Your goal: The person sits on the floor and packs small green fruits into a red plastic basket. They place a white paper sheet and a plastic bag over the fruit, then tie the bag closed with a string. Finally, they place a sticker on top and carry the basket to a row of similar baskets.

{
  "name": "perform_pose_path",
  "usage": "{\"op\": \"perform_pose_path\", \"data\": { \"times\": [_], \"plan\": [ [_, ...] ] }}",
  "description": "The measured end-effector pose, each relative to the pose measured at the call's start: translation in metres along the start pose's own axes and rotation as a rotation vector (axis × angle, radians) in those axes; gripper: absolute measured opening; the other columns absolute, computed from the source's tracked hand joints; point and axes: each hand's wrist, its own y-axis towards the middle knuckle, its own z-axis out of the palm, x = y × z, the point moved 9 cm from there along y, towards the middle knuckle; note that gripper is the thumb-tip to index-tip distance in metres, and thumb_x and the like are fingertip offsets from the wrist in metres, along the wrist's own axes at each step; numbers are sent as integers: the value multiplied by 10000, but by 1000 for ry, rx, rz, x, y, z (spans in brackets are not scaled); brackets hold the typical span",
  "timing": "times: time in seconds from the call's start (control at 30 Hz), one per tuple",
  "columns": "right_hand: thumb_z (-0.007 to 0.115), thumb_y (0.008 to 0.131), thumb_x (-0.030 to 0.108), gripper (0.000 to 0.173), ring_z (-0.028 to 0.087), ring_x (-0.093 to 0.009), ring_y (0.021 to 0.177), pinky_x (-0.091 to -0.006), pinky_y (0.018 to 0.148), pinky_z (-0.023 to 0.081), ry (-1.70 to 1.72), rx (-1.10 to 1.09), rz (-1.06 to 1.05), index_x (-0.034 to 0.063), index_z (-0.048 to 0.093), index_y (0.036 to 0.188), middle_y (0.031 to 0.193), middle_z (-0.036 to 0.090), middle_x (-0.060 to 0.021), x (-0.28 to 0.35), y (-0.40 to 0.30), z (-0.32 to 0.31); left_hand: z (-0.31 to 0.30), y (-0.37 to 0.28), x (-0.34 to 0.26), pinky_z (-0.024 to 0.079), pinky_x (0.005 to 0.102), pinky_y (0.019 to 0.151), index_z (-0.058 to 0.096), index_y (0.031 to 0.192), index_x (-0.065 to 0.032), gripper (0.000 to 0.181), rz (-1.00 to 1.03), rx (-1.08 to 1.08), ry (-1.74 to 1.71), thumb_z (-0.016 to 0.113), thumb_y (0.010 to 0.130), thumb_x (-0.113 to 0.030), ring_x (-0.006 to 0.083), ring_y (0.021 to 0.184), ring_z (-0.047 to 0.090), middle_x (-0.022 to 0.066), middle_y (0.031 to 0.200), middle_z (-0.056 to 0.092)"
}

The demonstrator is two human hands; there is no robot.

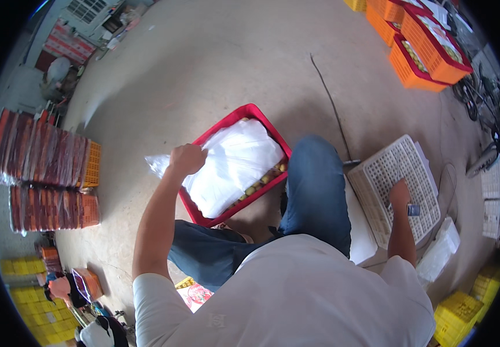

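My left hand (189, 158) grips the bunched edge of a white translucent plastic bag (237, 160), whose clear end sticks out past my fist. The bag lies over round greenish-yellow fruit (265, 178) in a crate with a red lining (242, 209), on the floor before my knees. On my right, my right hand (400, 194) is down on the latticed top of a white plastic crate (368, 191). A thin object (398, 167) sticks out beyond its fingers; whether they hold it I cannot tell. Beside the wrist is a small dark packet (413, 210).
A dark rod or pipe (329, 93) runs along the concrete floor. Orange crates of fruit (434, 50) are stacked at the upper right, near a bicycle (495, 134). Wrapped crate stacks (44, 149) stand on the left. Two people (61, 289) (102, 334) are at the lower left.
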Motion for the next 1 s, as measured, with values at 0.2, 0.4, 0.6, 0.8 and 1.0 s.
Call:
{"op": "perform_pose_path", "data": {
  "times": [0.2,0.4,0.6,0.8,1.0],
  "plan": [
    [499,991,169,260,673,-465,990,-576,876,535,141,-185,-59,-1,572,1174,1076,689,-271,40,1,24,109,28,81,556,468,909,746,926,2,351,114,-140,-183,457,995,-183,377,990,707,223,1027,740],
    [595,1032,327,204,475,-172,449,-361,423,401,1791,452,112,136,596,961,631,507,13,95,20,5,117,15,50,557,406,704,677,967,8,163,-164,38,-1436,559,923,-95,250,792,711,137,826,709],
    [602,1029,294,306,637,-441,680,-520,609,496,587,-159,-1058,54,608,839,721,643,-215,354,-169,-256,27,-28,30,580,448,720,711,1066,-61,220,124,-444,14,559,921,-126,324,869,744,163,953,764],
    [633,994,308,310,713,-327,633,-447,568,558,92,-185,-1642,64,648,803,677,697,-148,489,-298,-194,-10,-13,8,564,450,925,686,1252,-57,327,237,-64,28,544,958,-82,360,1083,704,174,1126,746],
    [619,985,286,270,727,-289,620,-419,561,573,33,-236,-1764,73,690,836,703,721,-136,589,-331,-162,-23,-41,24,557,498,908,446,1503,-41,549,164,-80,-184,490,955,-27,398,1060,700,210,1073,733]
  ]
}}
